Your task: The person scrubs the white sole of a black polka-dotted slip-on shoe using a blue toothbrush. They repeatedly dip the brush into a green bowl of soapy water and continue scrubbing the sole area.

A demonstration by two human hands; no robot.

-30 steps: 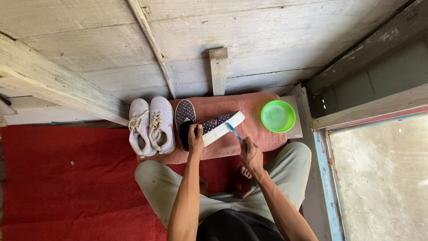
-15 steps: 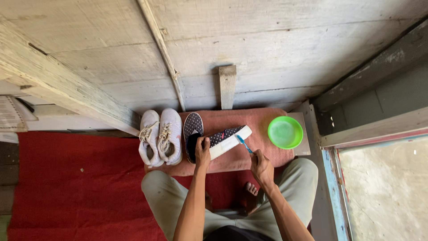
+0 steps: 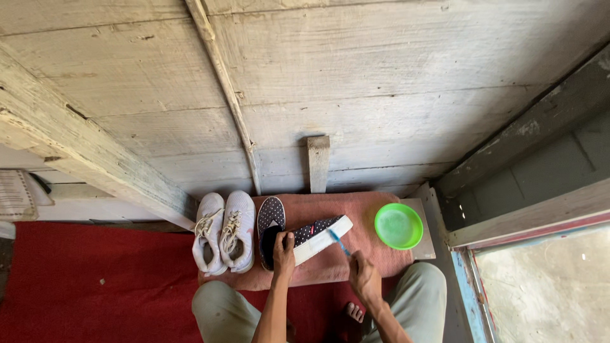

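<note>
Black slip-on shoe with white dots and a thick white sole (image 3: 318, 236), tipped on its side on a pinkish-red cloth mat (image 3: 375, 254), sole edge facing up and toward the right. Left hand (image 3: 284, 255) closed around the heel end of that shoe, thumb on top. Right hand (image 3: 363, 277) just right of the shoe, closed around the handle of a slim blue toothbrush-like brush (image 3: 337, 242), bristle end touching the white sole. Matching black dotted slip-on shoe (image 3: 271, 230) lying flat directly left of the held shoe, touching it. Further left, a pair of white lace-up sneakers (image 3: 223, 239) side by side, toes pointing away. Right of the held shoe, well apart, a round bright green plastic bowl (image 3: 398, 225) on the mat's far corner. Below the shoe, bent knees in light grey-green trousers (image 3: 419, 298) and bare toes (image 3: 354, 312). Left of the mat, red carpet (image 3: 95, 286). Above the shoe, weathered grey wooden plank wall (image 3: 381, 82)
</note>
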